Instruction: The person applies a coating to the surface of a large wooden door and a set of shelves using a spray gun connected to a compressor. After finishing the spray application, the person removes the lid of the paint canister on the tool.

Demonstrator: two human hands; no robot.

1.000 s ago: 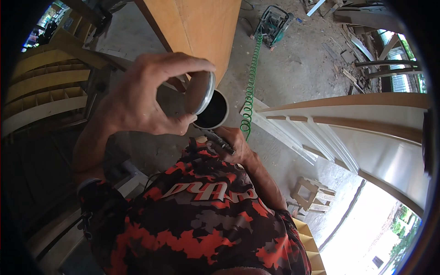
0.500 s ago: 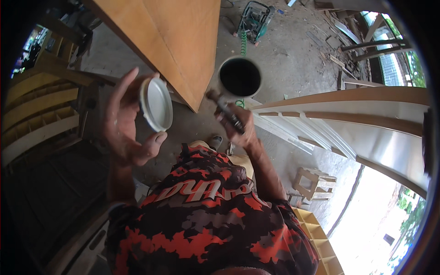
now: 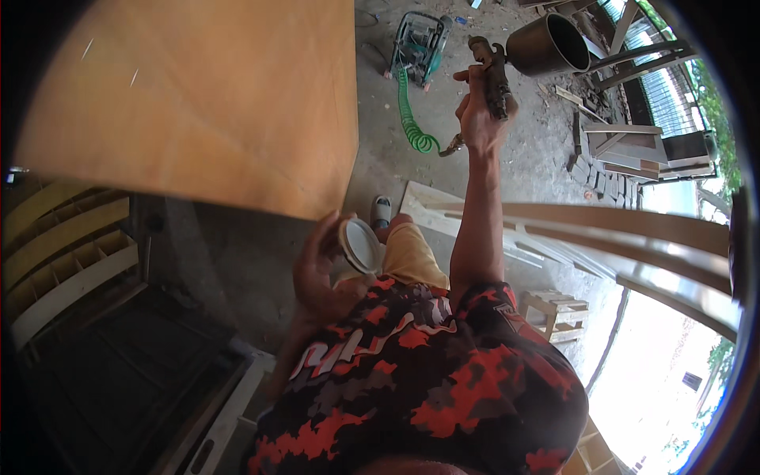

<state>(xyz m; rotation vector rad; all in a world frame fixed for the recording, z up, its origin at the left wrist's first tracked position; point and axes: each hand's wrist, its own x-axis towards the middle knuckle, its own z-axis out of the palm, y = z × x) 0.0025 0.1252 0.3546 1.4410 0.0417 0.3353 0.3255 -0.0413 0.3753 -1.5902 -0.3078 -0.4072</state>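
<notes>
A dark metal spray gun (image 3: 497,83) is gripped by my right hand (image 3: 481,123), stretched out ahead and to the right. Its round metal cup (image 3: 526,51) has no cover and tips over toward the right, showing a dark inside. The metal end of a green coiled hose (image 3: 416,136) shows beside my wrist; where it meets the gun is hidden by the hand. Close to my waist, my left hand (image 3: 315,273) holds a round, pale lid (image 3: 362,246) by its rim, fingers on the far side and thumb on the near side.
A large orange-brown wooden panel (image 3: 237,95) fills the upper left. The hose runs to a small compressor (image 3: 419,49) on the concrete floor. Long pale boards (image 3: 586,229) stand at the right, with a small wooden stool (image 3: 556,314) below them. Scrap wood lies at the upper right.
My right hand has swung the spray gun forward and right, and its cup has tipped sideways. The left hand has come down and right, toward my waist, with the lid.
</notes>
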